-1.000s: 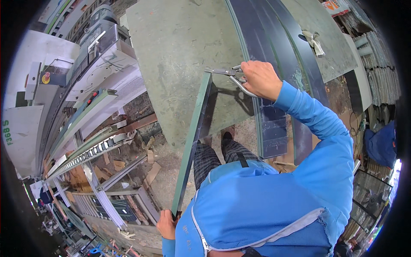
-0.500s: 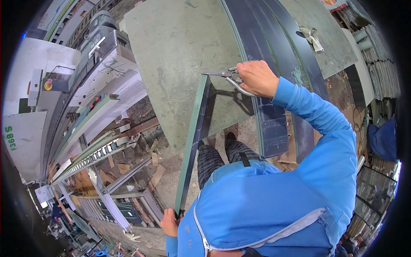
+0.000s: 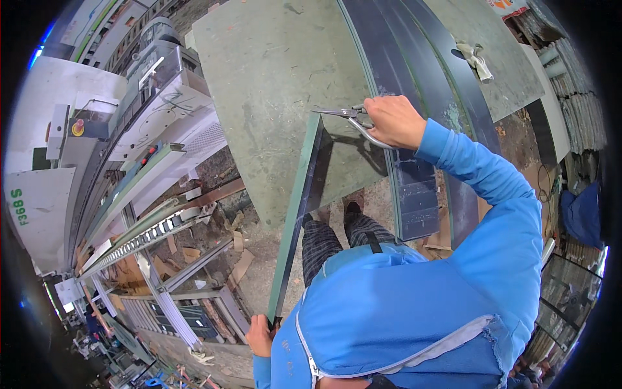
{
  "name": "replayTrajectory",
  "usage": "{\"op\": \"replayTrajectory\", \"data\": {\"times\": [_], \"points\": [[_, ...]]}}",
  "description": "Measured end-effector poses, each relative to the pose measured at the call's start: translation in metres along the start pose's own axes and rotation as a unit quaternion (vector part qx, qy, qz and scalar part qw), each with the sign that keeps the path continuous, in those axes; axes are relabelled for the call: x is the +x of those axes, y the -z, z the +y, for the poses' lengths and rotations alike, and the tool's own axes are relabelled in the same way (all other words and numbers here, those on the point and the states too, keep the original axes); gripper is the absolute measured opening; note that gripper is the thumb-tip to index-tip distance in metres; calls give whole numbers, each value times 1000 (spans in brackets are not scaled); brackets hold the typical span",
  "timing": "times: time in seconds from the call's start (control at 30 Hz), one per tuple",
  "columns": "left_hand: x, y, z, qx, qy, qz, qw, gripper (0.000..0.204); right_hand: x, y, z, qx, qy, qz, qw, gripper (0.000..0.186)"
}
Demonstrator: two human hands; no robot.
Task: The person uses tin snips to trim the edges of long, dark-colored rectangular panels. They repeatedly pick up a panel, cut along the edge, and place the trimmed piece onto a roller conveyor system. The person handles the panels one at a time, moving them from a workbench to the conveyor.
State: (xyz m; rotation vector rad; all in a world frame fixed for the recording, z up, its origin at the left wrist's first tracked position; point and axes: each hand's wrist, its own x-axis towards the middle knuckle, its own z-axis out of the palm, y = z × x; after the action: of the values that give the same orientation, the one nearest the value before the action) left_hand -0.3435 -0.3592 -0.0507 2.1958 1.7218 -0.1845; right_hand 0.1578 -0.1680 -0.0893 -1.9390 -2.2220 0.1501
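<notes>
My right hand is wrapped round the handles of a pair of metal shears. Their blades point left and lie at the far end of a long, narrow metal profile, green on its visible edge and dark on its side. Whether the blades touch the profile or hover just over it, I cannot tell. At the near end, beside my jacket, my left hand is closed round the profile. It slopes from there up onto a grey-green sheet-topped table.
Long dark metal strips lie right of the shears, a pale glove beyond them. On the left stand a large machine with a red button and a metal rack. Cardboard scraps litter the floor.
The whole view has shifted slightly, with everything a little to the right. Both hands keep their grip, and the shears stay by the profile's far end, their blades a little more apart from it.
</notes>
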Motion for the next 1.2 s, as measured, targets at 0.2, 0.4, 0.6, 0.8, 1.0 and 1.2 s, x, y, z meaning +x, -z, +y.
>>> {"op": "replayTrajectory", "data": {"times": [0.2, 0.4, 0.6, 0.8, 1.0, 1.2], "points": [[1, -2, 2, -1, 3, -7, 1000, 34, -1, 2, -8, 10, -32, -16, 999, 27], [-2, -8, -5, 20, -11, 12, 1000, 35, -3, 1, -3, -19, -22, 14, 999, 26], [0, -7, -1, 25, -7, 4, 1000, 34, -4, -5, 1, 14, -28, -15, 999, 24], [-1, -9, -1, 30, 0, 8, 1000, 35, -3, -1, 3, -3, -1, -13, 1000, 25], [1, -13, -3, 16, -2, 17, 1000, 35, -2, -2, 7, 17, -2, -41, 999, 25], [4, -15, -1, 21, -17, 29, 999, 37, -8, -6, 4, 3, -21, -5, 1000, 26]]}}
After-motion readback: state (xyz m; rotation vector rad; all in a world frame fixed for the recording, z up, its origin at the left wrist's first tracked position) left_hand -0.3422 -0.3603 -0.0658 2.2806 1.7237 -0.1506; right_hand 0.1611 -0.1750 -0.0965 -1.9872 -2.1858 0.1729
